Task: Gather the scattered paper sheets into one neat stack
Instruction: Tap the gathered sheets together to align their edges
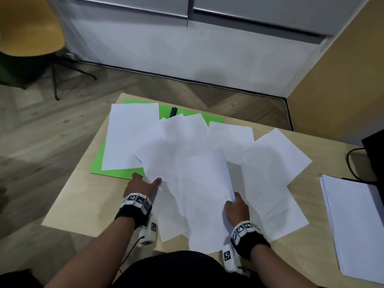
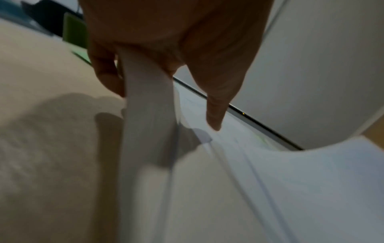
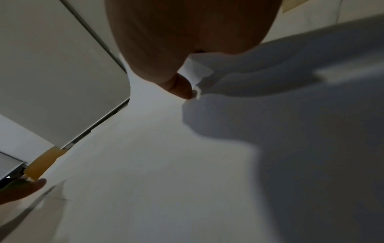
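while the loose white paper sheets lie fanned and overlapping across the middle of the pale wooden table, i have my left hand pinching the near-left edge of the pile and my right hand gripping the lifted edge of a near sheet, so both sides can be drawn inward. one sheet lies far left on a bright green flat folder. a separate squared white paper stack sits well apart at the right.
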Tool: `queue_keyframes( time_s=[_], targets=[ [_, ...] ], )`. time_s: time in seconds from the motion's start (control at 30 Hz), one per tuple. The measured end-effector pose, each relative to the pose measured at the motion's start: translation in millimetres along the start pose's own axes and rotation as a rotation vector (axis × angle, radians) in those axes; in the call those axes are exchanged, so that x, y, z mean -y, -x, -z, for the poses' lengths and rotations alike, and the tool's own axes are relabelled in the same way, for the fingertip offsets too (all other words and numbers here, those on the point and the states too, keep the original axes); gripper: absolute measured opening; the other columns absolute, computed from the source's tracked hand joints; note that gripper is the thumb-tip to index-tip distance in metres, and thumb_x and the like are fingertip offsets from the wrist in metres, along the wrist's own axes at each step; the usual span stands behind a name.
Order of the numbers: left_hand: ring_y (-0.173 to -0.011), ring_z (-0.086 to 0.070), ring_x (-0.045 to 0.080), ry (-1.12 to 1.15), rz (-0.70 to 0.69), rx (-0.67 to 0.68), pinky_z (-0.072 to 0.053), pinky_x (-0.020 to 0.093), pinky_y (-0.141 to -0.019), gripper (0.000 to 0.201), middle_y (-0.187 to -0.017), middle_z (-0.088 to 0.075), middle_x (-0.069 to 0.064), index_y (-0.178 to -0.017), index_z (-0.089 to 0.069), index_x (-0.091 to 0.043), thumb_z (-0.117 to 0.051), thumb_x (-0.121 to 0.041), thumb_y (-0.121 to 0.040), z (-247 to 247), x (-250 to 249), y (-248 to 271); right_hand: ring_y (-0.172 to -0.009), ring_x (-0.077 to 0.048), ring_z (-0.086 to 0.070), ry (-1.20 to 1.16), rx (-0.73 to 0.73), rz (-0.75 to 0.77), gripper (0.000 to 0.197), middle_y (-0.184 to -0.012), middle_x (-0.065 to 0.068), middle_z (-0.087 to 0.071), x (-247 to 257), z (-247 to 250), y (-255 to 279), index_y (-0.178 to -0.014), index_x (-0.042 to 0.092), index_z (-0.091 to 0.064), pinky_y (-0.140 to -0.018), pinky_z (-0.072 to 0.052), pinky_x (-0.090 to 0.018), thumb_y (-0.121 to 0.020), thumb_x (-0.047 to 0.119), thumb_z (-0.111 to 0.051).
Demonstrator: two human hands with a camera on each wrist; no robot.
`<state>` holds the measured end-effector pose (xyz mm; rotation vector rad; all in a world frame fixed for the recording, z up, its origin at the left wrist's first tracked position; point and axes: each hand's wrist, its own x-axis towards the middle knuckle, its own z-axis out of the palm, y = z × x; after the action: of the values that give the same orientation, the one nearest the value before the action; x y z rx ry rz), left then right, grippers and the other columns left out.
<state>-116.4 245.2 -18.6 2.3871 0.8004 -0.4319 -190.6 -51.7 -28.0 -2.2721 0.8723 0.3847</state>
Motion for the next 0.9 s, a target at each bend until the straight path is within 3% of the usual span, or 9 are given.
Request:
queue_keyframes(
  time_s=[0.1, 0.23, 0.3, 0.5, 0.7, 0.8, 0.9],
  targets=[
    [-0.112, -0.061, 0.033, 0.092, -0.035, 0.09, -0.047, 0.034, -0.087, 0.055, -0.121, -0.065, 0.017, -0.12, -0.061, -0.007, -0.076, -0.038, -0.077, -1, -6, -2, -0.113, -0.038, -0.058, -0.013, 0.015, 0.001, 0.046, -0.125, -0.021, -0.062, -2, 3, -1, -0.136, 0.013, -0.049, -0.091, -0.045, -0.036, -0.091, 0.014, -0.047],
    [-0.103, -0.065, 0.032, 0.087, -0.096, 0.137, -0.047, 0.031, -0.082, 0.037, -0.11, -0.071, 0.016, -0.105, -0.071, -0.01, -0.077, -0.035, -0.078, 12, -9, -7, -0.107, -0.038, -0.06, -0.036, 0.023, 0.006, 0.04, -0.119, -0.02, -0.065, -4, 5, -2, -0.129, 0.011, -0.053, -0.087, -0.045, -0.035, -0.089, 0.012, -0.046],
    [-0.103, -0.066, 0.031, 0.111, -0.169, 0.103, -0.046, 0.029, -0.081, 0.036, -0.109, -0.072, 0.015, -0.105, -0.073, -0.012, -0.078, -0.035, -0.078, 23, -15, -8, -0.107, -0.039, -0.06, -0.027, 0.017, 0.005, 0.04, -0.119, -0.021, -0.065, -5, 5, -3, -0.129, 0.01, -0.052, -0.085, -0.044, -0.035, -0.089, 0.012, -0.047],
    [-0.116, -0.06, 0.032, 0.091, -0.326, 0.004, -0.047, 0.034, -0.095, 0.054, -0.123, -0.067, 0.013, -0.122, -0.067, -0.013, -0.076, -0.042, -0.078, 72, -42, -4, -0.109, -0.04, -0.058, -0.04, 0.016, 0.001, 0.04, -0.12, -0.022, -0.064, -3, 7, -5, -0.129, 0.009, -0.053, -0.086, -0.043, -0.034, -0.09, 0.011, -0.048],
    [-0.094, -0.064, 0.029, 0.158, -0.496, -0.12, -0.042, 0.029, -0.074, 0.028, -0.097, -0.072, 0.007, -0.101, -0.07, -0.018, -0.07, -0.039, -0.081, 136, -72, 28, -0.109, -0.038, -0.059, -0.064, 0.017, 0.002, 0.037, -0.119, -0.019, -0.065, -2, 9, -4, -0.127, 0.01, -0.054, -0.087, -0.043, -0.032, -0.09, 0.011, -0.048],
    [-0.082, -0.066, 0.023, 0.277, -0.604, -0.102, -0.048, 0.033, -0.068, 0.024, -0.081, -0.071, -0.004, -0.092, -0.068, -0.023, -0.068, -0.042, -0.077, 160, -87, 49, -0.095, -0.036, -0.06, -0.092, -0.004, 0.003, 0.03, -0.109, -0.017, -0.067, -3, 9, 2, -0.118, 0.012, -0.058, -0.078, -0.043, -0.03, -0.09, 0.012, -0.047],
    [-0.086, -0.07, 0.019, 0.534, -0.726, 0.031, -0.057, 0.041, -0.079, 0.03, -0.09, -0.075, -0.005, -0.098, -0.071, -0.025, -0.072, -0.043, -0.074, 178, -105, 77, -0.085, -0.034, -0.059, -0.116, -0.015, 0.008, 0.028, -0.1, -0.016, -0.067, -6, 10, 3, -0.113, 0.014, -0.06, -0.077, -0.048, -0.032, -0.087, 0.014, -0.047]
  ],
)
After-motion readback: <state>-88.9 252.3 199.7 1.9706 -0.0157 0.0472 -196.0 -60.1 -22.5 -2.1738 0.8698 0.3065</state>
